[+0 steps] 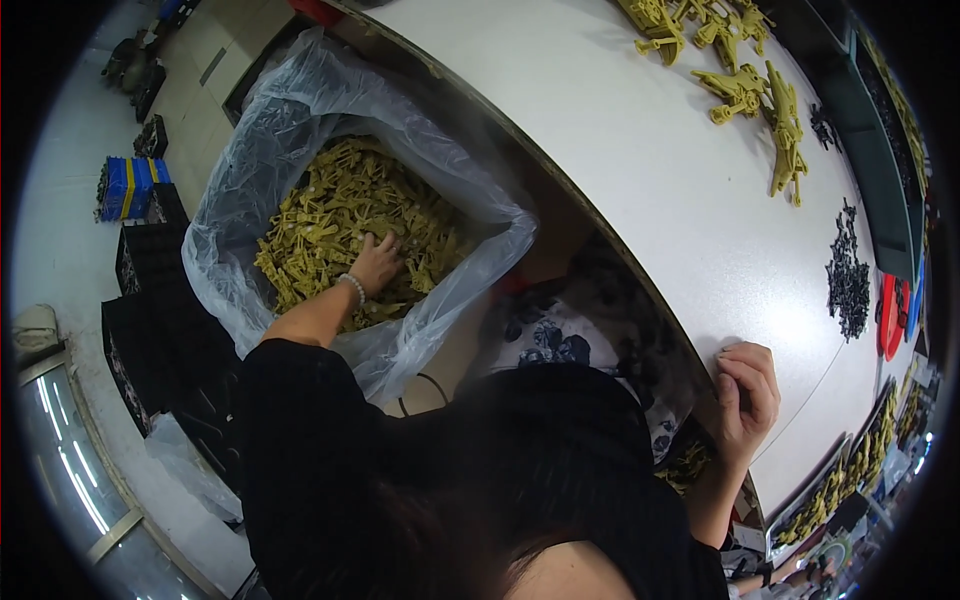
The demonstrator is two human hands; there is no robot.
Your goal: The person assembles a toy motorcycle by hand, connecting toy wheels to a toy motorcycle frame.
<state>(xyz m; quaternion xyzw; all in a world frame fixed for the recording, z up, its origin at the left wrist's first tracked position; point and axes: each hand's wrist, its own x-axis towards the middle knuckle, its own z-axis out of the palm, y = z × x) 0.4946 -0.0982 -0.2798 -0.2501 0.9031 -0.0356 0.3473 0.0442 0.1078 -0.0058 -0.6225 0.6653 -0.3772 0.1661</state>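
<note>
My left hand [377, 263] reaches down into a bin lined with a clear plastic bag [225, 225]. Its fingers are apart and touch a heap of olive-yellow molded plastic parts [335, 215]; none is seen lifted in them. A beaded bracelet is on that wrist. At the near edge of the white table [640, 170], my right hand [748, 395] rests with its fingers curled in loosely, and nothing shows in them. Farther along the tabletop lie several larger yellow assembled pieces [745, 95].
A pile of small black parts [848, 275] lies right of the table's middle, near a red tray [890, 315]. Grey bins [880, 150] line the far side. More yellow parts fill a tray [850, 480] at lower right. Black crates [160, 345] stand left of the bagged bin.
</note>
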